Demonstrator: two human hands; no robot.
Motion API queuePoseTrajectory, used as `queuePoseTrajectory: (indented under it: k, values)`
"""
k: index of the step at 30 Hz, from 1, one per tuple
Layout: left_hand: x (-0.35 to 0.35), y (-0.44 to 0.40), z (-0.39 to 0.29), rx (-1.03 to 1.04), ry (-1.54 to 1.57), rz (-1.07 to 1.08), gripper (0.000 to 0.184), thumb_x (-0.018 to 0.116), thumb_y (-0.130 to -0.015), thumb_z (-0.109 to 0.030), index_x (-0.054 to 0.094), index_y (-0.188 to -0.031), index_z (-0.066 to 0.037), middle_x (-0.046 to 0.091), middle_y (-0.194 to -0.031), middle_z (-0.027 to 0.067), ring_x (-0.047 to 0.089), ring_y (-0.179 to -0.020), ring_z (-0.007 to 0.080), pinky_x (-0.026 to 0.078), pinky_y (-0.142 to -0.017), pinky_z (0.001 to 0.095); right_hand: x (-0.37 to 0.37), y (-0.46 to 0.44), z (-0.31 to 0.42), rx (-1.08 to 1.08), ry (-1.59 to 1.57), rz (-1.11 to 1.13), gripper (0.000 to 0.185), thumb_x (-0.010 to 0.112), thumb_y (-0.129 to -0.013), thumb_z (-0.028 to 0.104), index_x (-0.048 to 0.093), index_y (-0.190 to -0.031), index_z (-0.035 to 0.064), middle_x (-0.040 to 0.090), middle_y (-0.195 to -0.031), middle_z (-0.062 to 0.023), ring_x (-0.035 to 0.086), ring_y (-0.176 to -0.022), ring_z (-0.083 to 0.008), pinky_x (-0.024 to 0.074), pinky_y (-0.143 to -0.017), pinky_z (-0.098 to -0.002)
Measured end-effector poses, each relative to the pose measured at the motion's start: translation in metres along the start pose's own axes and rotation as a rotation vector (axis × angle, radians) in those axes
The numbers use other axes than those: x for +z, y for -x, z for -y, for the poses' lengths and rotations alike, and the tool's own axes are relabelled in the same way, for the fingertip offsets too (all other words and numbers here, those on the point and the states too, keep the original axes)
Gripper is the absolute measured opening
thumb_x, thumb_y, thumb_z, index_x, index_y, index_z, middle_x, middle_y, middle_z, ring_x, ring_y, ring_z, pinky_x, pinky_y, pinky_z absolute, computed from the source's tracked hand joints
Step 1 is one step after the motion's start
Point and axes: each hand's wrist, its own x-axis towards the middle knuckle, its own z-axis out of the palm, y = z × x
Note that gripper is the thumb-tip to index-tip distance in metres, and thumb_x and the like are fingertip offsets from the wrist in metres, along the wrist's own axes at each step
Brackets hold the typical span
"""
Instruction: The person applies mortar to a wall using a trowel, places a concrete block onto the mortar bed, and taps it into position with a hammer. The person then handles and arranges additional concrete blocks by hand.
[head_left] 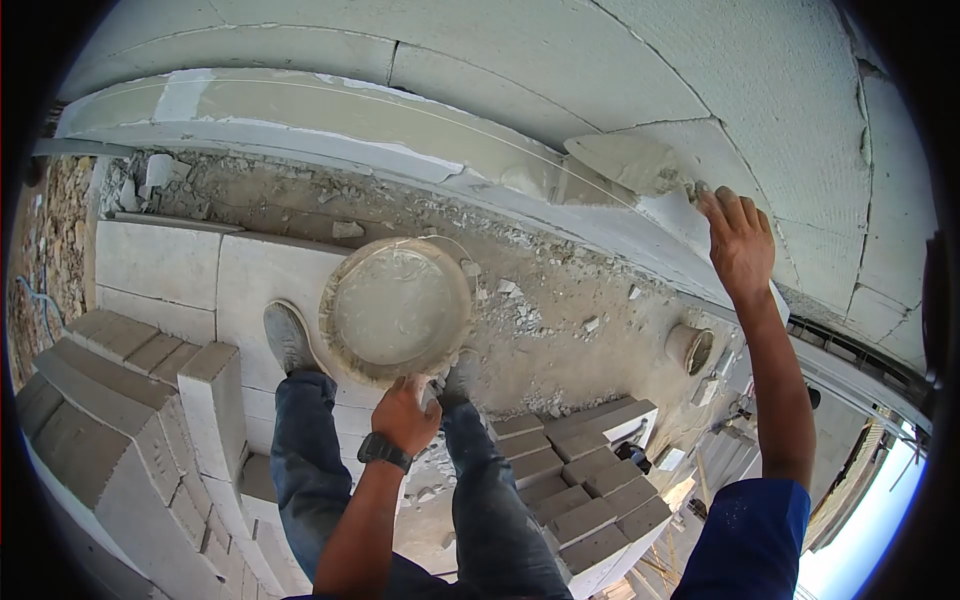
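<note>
Block wall (800, 130) fills my top edge, cropped by the lens. Mortared course (330, 110) runs below it. Bucket (464, 300) partly hides one shoe (462, 380). Left hand (403, 415): fingers closed on its near rim, tips hidden. Right hand (742, 240): fingers gripping trowel (605, 158), handle mostly hidden. Trowel's at the course's right end, tip frame-left, long axis slanting down-right; I can't confirm contact.

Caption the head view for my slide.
Right hand holds a mortar-smeared trowel at the block course; left hand at the mortar bucket's rim.
</note>
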Motion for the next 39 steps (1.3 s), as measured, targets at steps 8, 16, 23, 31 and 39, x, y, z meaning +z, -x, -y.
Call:
queuePoseTrajectory:
  k: [8,16,23,31,39]
  values:
    - [0.005,0.0,0.0,0.049,0.043,-0.03,0.04,0.066,-0.082,-0.018,0.065,-0.119,-0.001,0.07,-0.113,0.0243,0.068,-0.104,0.0429,0.055,-0.091,0.0489,-0.056,0.052,-0.07,0.053,0.075,0.038,0.04,0.064,-0.091,0.003,0.066,-0.131,0.0089,0.067,-0.121,-0.0099,0.065,-0.104,-0.0286,0.052,-0.09,-0.042]
    - [0.004,-0.002,0.002,0.046,0.046,-0.045,0.04,0.066,-0.083,-0.018,0.066,-0.119,-0.002,0.07,-0.115,0.0228,0.068,-0.105,0.0414,0.055,-0.092,0.048,-0.11,0.013,-0.023,0.344,-0.764,0.309,0.045,0.072,-0.09,0.014,0.063,-0.131,-0.0004,0.064,-0.101,-0.0162,0.063,-0.089,-0.0295,0.052,-0.083,-0.04]
    - [0.002,-0.002,-0.001,-0.004,0.008,0.002,0.039,0.066,-0.083,-0.019,0.066,-0.119,-0.003,0.07,-0.117,0.0221,0.068,-0.108,0.0399,0.055,-0.093,0.0469,-0.077,-0.089,-0.02,0.362,-0.78,0.725,0.049,0.068,-0.097,0.053,0.072,-0.103,0.0041,0.06,-0.069,-0.0045,0.055,-0.061,-0.0151,0.0466,-0.059,-0.0353]
    - [-0.008,-0.003,0.001,0.039,0.077,-0.044,0.041,0.067,-0.083,-0.02,0.066,-0.12,-0.003,0.072,-0.115,0.0206,0.069,-0.106,0.0392,0.055,-0.093,0.0465,-0.164,-0.029,-0.041,0.583,-0.541,0.71,0.034,0.067,-0.098,0.033,0.068,-0.098,-0.001,0.058,-0.069,-0.0131,0.056,-0.063,-0.0259,0.0455,-0.063,-0.0394]
    - [-0.018,-0.011,0.0,0.073,0.082,-0.047,0.041,0.068,-0.083,-0.021,0.067,-0.122,-0.006,0.071,-0.113,0.0226,0.07,-0.1,0.0413,0.057,-0.089,0.0495,-0.127,0.109,0.178,0.819,-1.348,0.304,0.027,0.077,-0.09,0.014,0.06,-0.106,0.0016,0.063,-0.077,-0.0088,0.055,-0.068,-0.0163,0.0491,-0.066,-0.0326]
